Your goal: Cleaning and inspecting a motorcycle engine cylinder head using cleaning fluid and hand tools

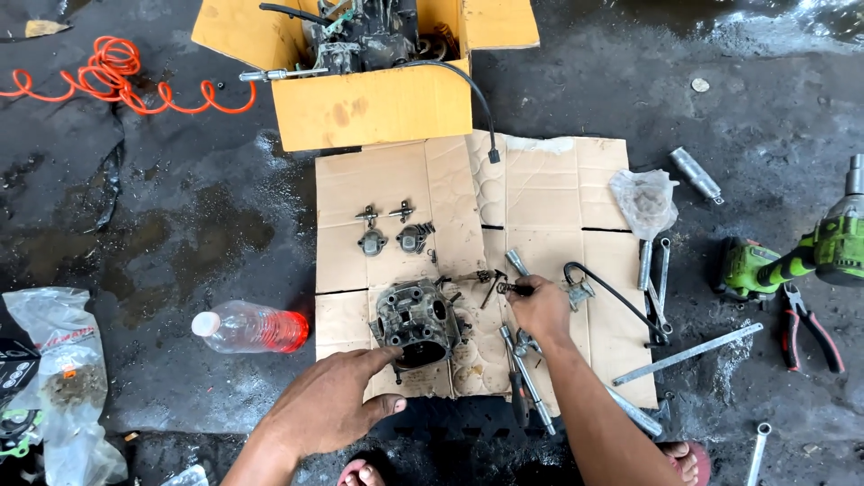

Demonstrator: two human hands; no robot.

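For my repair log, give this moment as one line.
left hand: steadying engine cylinder head | right hand: gripping small dark tool | surface: flattened cardboard | nearby: green power tool

The right hand (pixel 540 309) covered most of the small dark part (pixel 515 289) it gripped, so its kind could not be told; the yellow box (pixel 369 103) and the engine parts (pixel 364 36) inside were cut off by the top edge; the green power tool (pixel 814 256) ran off the right edge; 2 feet (pixel 688 461) were cropped at the bottom.

Two hands (pixel 328 405), one bottle (pixel 249 328)
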